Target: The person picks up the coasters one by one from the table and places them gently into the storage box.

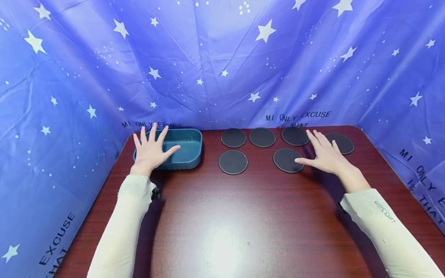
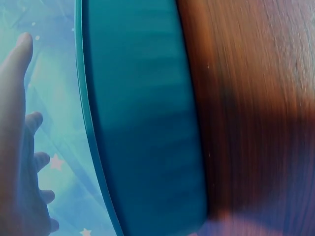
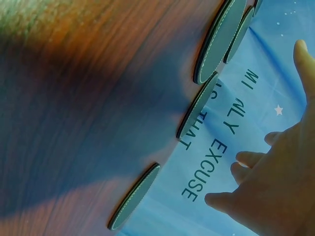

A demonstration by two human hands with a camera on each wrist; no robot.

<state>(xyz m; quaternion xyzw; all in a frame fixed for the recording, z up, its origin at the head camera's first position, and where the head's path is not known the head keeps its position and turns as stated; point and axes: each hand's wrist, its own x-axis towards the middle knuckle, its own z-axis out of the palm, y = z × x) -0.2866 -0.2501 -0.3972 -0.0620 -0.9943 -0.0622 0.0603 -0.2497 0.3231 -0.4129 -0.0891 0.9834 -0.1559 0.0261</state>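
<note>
My left hand [image 1: 150, 154] hovers with spread fingers over the left part of a teal rectangular plastic tub [image 1: 184, 165], gripping nothing. In the left wrist view, the hand shows beside the tub's outer wall [image 2: 147, 123], apart from it. My right hand [image 1: 326, 157] is also spread and holds nothing. It hangs above the right-hand coasters; in the head view its thumb overlaps a round black coaster [image 1: 286, 161], and its palm and fingers partly cover the coaster at far right [image 1: 343, 143]. Stitched edges show on a coaster [image 3: 135, 196] in the right wrist view.
More black coasters lie flat along the back: a left one [image 1: 233, 138], a middle one [image 1: 262, 138] and a right one [image 1: 293, 136]. Another coaster [image 1: 233, 162] lies in front. A blue star-printed cloth [image 1: 208, 58] surrounds the back and sides of the reddish-brown table [image 1: 250, 208].
</note>
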